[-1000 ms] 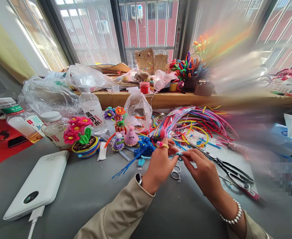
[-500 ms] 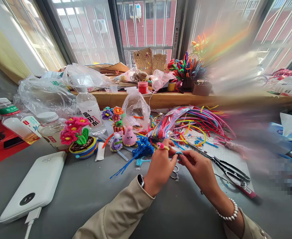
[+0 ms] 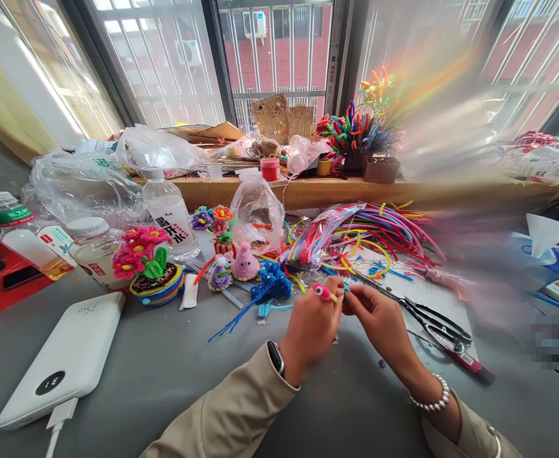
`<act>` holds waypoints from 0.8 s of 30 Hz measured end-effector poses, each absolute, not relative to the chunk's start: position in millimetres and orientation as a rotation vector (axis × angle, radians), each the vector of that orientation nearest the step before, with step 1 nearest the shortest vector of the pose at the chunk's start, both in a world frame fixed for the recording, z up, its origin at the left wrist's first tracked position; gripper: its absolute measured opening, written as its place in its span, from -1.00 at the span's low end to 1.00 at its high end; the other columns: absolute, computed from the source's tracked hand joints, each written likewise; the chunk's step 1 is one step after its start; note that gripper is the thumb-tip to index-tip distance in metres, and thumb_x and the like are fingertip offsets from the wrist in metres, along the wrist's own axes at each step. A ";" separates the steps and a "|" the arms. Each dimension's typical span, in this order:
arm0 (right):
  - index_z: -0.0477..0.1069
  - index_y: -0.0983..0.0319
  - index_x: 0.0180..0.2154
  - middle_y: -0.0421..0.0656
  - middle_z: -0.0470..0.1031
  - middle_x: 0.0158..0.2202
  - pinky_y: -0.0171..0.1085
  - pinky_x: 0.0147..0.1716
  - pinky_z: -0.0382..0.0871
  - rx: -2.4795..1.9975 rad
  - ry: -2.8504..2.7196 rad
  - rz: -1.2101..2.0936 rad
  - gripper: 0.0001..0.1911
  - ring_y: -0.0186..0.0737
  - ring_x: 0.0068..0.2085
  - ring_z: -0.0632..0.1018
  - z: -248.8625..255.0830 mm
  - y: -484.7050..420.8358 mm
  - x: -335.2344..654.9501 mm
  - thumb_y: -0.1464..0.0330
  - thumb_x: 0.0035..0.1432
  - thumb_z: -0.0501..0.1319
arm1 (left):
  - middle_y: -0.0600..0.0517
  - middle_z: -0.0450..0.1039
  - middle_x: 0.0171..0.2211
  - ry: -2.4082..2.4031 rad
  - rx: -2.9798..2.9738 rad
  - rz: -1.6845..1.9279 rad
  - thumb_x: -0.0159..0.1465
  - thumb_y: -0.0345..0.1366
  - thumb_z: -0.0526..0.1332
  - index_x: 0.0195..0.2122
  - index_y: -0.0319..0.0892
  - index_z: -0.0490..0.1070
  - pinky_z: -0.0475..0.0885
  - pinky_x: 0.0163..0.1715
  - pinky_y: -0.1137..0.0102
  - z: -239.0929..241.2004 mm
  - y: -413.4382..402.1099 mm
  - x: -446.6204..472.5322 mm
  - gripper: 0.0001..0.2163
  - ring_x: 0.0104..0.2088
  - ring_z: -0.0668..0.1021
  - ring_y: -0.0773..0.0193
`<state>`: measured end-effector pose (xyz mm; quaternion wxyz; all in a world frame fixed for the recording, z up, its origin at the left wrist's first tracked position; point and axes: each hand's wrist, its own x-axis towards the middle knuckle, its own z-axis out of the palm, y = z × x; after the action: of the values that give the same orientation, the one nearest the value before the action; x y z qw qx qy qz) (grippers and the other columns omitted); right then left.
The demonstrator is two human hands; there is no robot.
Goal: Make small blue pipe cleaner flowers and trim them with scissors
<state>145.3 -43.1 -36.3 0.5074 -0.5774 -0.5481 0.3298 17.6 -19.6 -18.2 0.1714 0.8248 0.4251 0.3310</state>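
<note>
My left hand [image 3: 311, 324] and my right hand [image 3: 377, 318] meet above the grey table [image 3: 165, 375], fingertips pinched together on a small light-blue pipe-cleaner piece [image 3: 345, 289]. A pink and yellow pipe-cleaner ring [image 3: 322, 292] sits on a left finger. A blue pipe-cleaner figure [image 3: 270, 285] lies just left of my hands. Black scissors [image 3: 432, 318] lie right of my right hand on white paper. A bundle of coloured pipe cleaners [image 3: 369, 232] is spread behind my hands.
A white power bank [image 3: 64, 359] with a cable lies front left. A pipe-cleaner flower pot [image 3: 152, 267], small knitted figures [image 3: 245, 262], water bottles [image 3: 169, 213] and plastic bags [image 3: 257, 210] crowd the back. The wooden sill [image 3: 336, 189] holds more craft items.
Both hands have drawn closer together and shifted slightly right; the small scissors seen under them earlier are now hidden. The view has drifted a little.
</note>
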 end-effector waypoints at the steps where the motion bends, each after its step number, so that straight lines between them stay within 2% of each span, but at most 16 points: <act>1: 0.38 0.28 -0.36 -0.10 0.52 -0.45 -0.25 -0.39 0.44 -1.390 -1.310 0.819 -0.69 -0.16 -0.42 0.56 -35.8 -42.3 147.0 0.14 0.03 0.13 | 0.00 0.45 -0.35 1.145 2.257 0.974 0.18 -0.39 0.01 -0.25 -0.14 0.23 0.36 -0.28 0.38 -15.4 -17.5 15.6 -0.87 -0.30 0.51 0.27; 5: 0.39 0.29 -0.36 -0.12 0.52 -0.50 -0.24 -0.38 0.45 -1.347 -1.267 0.949 -0.64 -0.17 -0.43 0.57 -31.1 -41.4 152.6 0.11 -0.02 0.16 | 0.03 0.49 -0.36 0.935 1.885 0.976 0.09 -0.45 0.11 -0.28 -0.15 0.21 0.42 -0.27 0.41 -5.4 -7.7 7.4 -0.83 -0.31 0.54 0.33; 13: 0.38 0.29 -0.44 -0.15 0.49 -0.54 -0.25 -0.41 0.47 -1.345 -1.202 1.072 -0.62 -0.20 -0.48 0.55 -19.7 -42.6 152.8 0.09 -0.14 0.24 | 0.04 0.50 -0.48 1.000 1.654 0.971 0.00 -0.43 0.22 -0.36 -0.18 0.20 0.42 -0.34 0.41 -2.2 -5.2 6.6 -0.80 -0.39 0.55 0.29; 19: 0.36 0.28 -0.45 -0.18 0.45 -0.56 -0.30 -0.45 0.42 -1.360 -1.297 0.978 -0.67 -0.27 -0.51 0.51 -25.0 -42.1 156.5 0.12 -0.06 0.19 | 0.04 0.48 -0.49 0.992 1.611 0.965 -0.01 -0.41 0.22 -0.38 -0.17 0.14 0.41 -0.34 0.41 -5.1 -4.1 7.8 -0.76 -0.39 0.55 0.29; 24: 0.36 0.28 -0.44 -0.22 0.43 -0.58 -0.33 -0.45 0.38 -1.316 -1.310 1.110 -0.70 -0.32 -0.52 0.47 -24.2 -40.4 159.0 0.14 -0.05 0.19 | 0.03 0.48 -0.46 0.928 1.657 0.899 0.01 -0.38 0.23 -0.35 -0.17 0.15 0.42 -0.34 0.42 -5.8 0.5 2.9 -0.76 -0.38 0.55 0.29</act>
<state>159.0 -40.4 -24.2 0.4698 -0.5369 -0.5347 0.4529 2.9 0.5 -5.8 0.4969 0.6844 0.3830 0.3714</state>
